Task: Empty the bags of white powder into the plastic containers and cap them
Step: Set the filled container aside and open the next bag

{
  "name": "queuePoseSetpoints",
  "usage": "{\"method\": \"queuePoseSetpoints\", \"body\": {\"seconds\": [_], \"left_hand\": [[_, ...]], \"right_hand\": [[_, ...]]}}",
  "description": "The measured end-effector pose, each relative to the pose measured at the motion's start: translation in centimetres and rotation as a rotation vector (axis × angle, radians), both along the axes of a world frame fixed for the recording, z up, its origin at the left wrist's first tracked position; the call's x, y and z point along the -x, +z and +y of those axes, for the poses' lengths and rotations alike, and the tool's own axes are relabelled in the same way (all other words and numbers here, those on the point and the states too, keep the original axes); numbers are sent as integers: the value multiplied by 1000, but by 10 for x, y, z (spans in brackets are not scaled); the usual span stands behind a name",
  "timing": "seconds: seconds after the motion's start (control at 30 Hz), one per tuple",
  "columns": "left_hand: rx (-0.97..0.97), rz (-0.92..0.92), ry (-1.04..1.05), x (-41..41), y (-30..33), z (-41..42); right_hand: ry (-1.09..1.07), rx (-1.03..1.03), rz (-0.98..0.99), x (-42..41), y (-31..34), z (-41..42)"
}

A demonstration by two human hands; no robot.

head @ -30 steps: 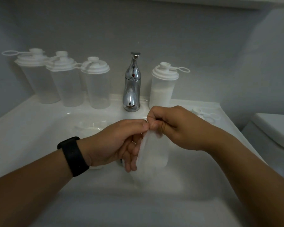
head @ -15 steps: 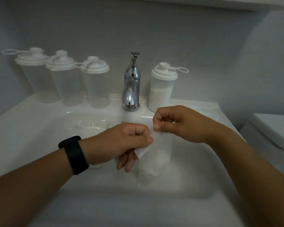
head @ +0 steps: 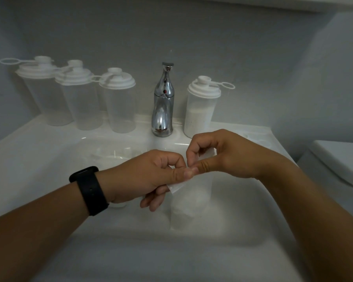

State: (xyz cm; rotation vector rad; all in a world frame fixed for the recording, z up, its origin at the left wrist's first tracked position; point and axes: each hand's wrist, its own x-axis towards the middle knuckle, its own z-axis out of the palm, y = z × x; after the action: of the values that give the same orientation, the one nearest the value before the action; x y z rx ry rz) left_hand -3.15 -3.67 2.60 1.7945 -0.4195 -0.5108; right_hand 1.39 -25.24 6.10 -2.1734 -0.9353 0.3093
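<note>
In front of the faucet (head: pixel 163 102), over the basin, left hand (head: pixel 151 176) and right hand (head: pixel 222 153) pinch the bag (head: pixel 189 202) by its top edge. It looks limp, light and slick; safest hold is the rim, powder hanging below.

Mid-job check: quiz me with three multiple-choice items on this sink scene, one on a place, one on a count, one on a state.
1. Where does the container holding white powder stand?
A. Right of the faucet
B. Left of the faucet
C. On the toilet

2. How many empty capped containers stand left of the faucet?
A. Three
B. One
C. Six

3. What are the two hands doing?
A. Both pinch the bag's top
B. Both rest flat on the sink
C. One turns the faucet

Answers: 1 A, it sits just right of the faucet. 2 A, three clear ones in a row. 3 A, left hand and right hand pinch the bag over the basin.
</note>
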Motion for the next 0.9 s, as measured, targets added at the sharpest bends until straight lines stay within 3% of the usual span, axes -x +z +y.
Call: {"method": "queuePoseSetpoints", "body": {"seconds": [0.47, 0.9], "left_hand": [[62, 64, 40, -1, -2, 2], [69, 166, 135, -3, 1, 2]], "right_hand": [[-36, 171, -85, -1, -1, 0], [-40, 88, -77, -2, 1, -1]]}}
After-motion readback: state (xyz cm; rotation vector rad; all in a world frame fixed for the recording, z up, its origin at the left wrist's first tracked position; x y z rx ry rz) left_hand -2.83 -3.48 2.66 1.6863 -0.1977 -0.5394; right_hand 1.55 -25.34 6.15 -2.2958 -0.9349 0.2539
